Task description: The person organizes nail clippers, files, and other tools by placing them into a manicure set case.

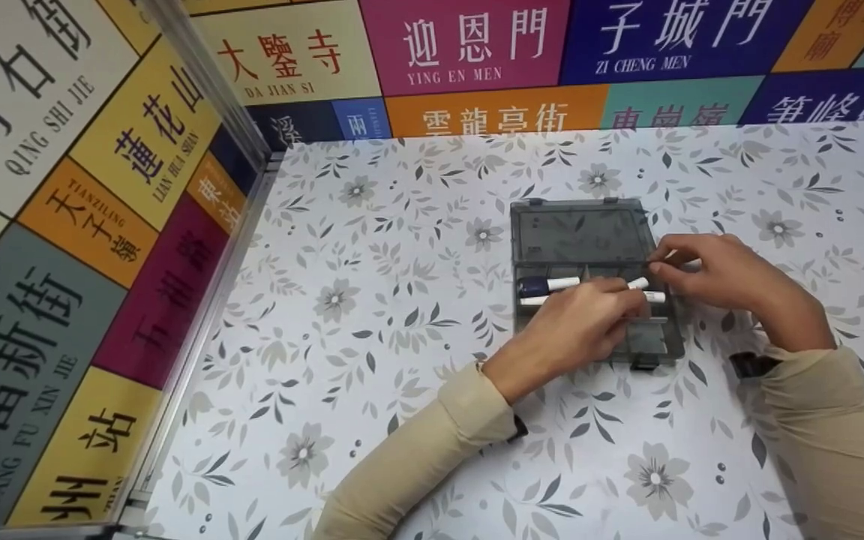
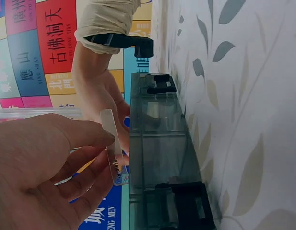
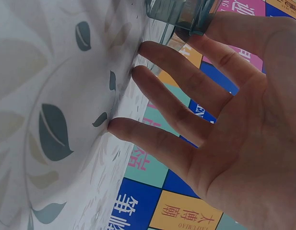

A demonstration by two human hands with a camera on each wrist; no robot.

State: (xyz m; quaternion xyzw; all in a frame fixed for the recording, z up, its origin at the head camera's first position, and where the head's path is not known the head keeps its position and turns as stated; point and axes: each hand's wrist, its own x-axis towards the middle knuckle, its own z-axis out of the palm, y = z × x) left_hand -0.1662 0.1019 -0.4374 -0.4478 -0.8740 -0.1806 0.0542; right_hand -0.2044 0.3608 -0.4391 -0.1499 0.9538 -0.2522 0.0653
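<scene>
Left hand [image 1: 574,324] over the front half of a smoky plastic box [image 1: 595,279], fingers curled, pinching a clear flat strip [image 2: 113,146] between thumb and fingertips, as seen from the left wrist. Printed label at the strip's lower end, too small to read. Right hand [image 1: 709,270] at the box's right edge, thumb and forefinger drawn together there; whether anything is pinched cannot be told. From the right wrist, other three fingers [image 3: 186,81] straight, spread, tips touching the tablecloth [image 1: 402,322]. Box open on the floral cloth, lid laid flat toward the far wall, tray divided into compartments. Two pens [image 1: 552,289] lying crosswise in the tray's middle row, one dark blue with a white end, one white, both partly hidden under the left hand. Black latch [image 2: 161,84] on the box's near edge. Beige sleeves [image 1: 417,450] on both arms. Coloured panels with Chinese place names [image 1: 469,45] lining the back and left walls.
</scene>
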